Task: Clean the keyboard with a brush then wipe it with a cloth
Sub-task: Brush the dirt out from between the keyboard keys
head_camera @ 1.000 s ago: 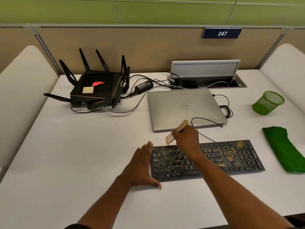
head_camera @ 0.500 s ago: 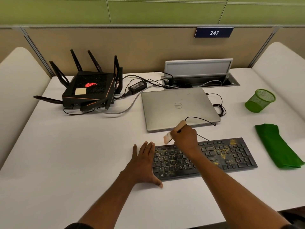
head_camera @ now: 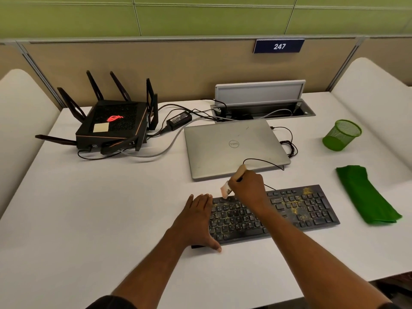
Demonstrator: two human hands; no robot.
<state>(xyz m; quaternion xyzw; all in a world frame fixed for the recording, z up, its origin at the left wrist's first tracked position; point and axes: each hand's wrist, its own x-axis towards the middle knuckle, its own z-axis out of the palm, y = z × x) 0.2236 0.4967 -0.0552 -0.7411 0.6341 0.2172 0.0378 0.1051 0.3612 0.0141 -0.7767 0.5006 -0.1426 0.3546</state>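
While the keyboard lay lengthwise across the desk, its left end was steadied by the flat, open left hand; the brush was gripped by the right hand, bristles apparently touching the top-left keys, debris stretching rightward.

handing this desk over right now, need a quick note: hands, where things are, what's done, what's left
Left hand: flat, fingers straight, pressing the left end of the keyboard.
Right hand: grips the brush, bristles at the top-left key row.
Green cloth: folded on the desk right of the keyboard, untouched.
Done: brushing begun; yellow debris covers many keys, thickest on the right.
Left: brush the rest, then wipe with the cloth.
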